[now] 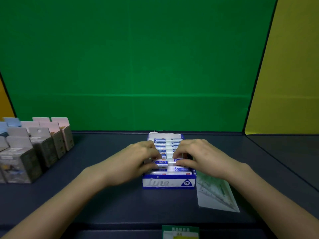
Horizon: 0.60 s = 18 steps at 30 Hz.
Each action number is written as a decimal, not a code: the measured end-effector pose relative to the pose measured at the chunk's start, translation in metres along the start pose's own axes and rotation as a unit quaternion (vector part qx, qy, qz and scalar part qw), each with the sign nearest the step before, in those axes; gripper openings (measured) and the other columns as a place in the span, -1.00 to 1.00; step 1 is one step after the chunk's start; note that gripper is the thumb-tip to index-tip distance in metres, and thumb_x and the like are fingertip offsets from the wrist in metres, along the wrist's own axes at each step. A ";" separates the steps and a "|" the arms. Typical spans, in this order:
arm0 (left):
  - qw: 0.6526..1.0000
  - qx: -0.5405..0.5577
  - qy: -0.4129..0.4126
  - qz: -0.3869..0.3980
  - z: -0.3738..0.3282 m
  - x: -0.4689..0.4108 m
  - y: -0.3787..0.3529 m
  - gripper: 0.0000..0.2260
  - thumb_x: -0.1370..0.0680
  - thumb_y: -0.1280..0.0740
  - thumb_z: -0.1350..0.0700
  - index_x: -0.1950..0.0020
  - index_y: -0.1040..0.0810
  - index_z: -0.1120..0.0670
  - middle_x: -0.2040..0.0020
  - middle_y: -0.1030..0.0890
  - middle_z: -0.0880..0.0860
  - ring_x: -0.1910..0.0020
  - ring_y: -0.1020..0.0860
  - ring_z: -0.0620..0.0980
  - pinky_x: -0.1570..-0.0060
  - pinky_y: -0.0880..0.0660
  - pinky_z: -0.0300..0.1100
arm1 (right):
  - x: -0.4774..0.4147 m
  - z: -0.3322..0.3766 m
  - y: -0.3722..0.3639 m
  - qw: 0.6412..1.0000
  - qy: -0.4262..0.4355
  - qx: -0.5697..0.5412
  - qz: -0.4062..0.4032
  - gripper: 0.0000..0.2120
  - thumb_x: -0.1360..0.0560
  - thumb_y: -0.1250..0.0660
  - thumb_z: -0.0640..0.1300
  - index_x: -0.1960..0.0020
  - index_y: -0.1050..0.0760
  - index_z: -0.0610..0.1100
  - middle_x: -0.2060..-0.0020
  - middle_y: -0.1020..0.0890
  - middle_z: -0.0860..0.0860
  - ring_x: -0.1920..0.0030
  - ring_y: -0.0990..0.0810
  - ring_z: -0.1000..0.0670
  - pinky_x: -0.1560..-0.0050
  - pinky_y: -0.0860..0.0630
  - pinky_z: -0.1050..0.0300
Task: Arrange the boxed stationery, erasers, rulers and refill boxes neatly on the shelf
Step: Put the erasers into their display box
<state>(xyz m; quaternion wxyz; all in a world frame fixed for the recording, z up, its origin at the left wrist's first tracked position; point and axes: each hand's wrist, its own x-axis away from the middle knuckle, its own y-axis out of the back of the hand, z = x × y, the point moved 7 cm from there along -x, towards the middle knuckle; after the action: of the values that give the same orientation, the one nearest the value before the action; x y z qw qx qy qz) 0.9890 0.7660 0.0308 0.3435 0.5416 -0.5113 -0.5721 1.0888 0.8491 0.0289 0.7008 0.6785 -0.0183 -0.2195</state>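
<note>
Pinching with thumb and curled fingers, the left hand (138, 157) holds the left eraser (161, 163) and the right hand (198, 156) holds the right eraser (179, 160) just beside it. Both erasers lie crosswise, end to end, near the front of the eraser box (168, 182) at lower centre of the frame. Each hand is nearer its own column.

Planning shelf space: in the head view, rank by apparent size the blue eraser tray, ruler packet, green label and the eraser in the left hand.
1. blue eraser tray
2. ruler packet, nearer the camera, so unsure
3. green label, partly cropped
4. eraser
</note>
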 end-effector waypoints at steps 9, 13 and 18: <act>1.000 -0.010 0.009 -0.005 0.005 -0.003 -0.006 -0.81 -0.53 -0.28 0.03 -0.10 -0.53 0.02 -0.05 -0.55 -0.03 -0.01 -0.41 -0.13 -0.01 -0.30 -0.34 | 0.001 -0.001 0.000 1.000 -0.016 -0.012 0.001 -0.80 -0.49 -0.29 0.04 -0.08 -0.53 0.03 0.00 -0.57 0.15 0.04 -0.51 0.13 -0.02 -0.48 0.15; 1.000 -0.008 0.019 -0.014 0.005 -0.002 -0.003 -0.82 -0.50 -0.32 0.04 -0.07 -0.58 0.01 -0.03 -0.57 -0.05 0.03 -0.49 -0.11 0.00 -0.40 -0.25 | 0.001 -0.002 0.000 1.000 -0.020 -0.012 -0.002 -0.80 -0.48 -0.30 0.04 -0.07 -0.54 0.02 0.00 -0.57 0.15 0.04 -0.50 0.14 -0.02 -0.47 0.16; 1.000 -0.004 0.020 -0.003 0.008 -0.003 -0.007 -0.82 -0.50 -0.32 0.03 -0.05 -0.62 0.00 0.02 -0.55 -0.05 0.06 -0.50 -0.11 0.04 -0.42 -0.22 | 0.002 -0.003 -0.001 0.999 -0.029 -0.019 -0.013 -0.80 -0.48 -0.30 0.04 -0.08 -0.54 0.03 -0.01 -0.57 0.16 0.04 -0.46 0.18 0.01 -0.41 0.22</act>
<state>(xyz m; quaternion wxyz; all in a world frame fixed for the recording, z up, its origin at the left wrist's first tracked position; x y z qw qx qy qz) 0.9833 0.7718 0.0239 0.3544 0.5530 -0.5005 -0.5640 1.0915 0.8516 0.0271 0.7098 0.6586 -0.0252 -0.2487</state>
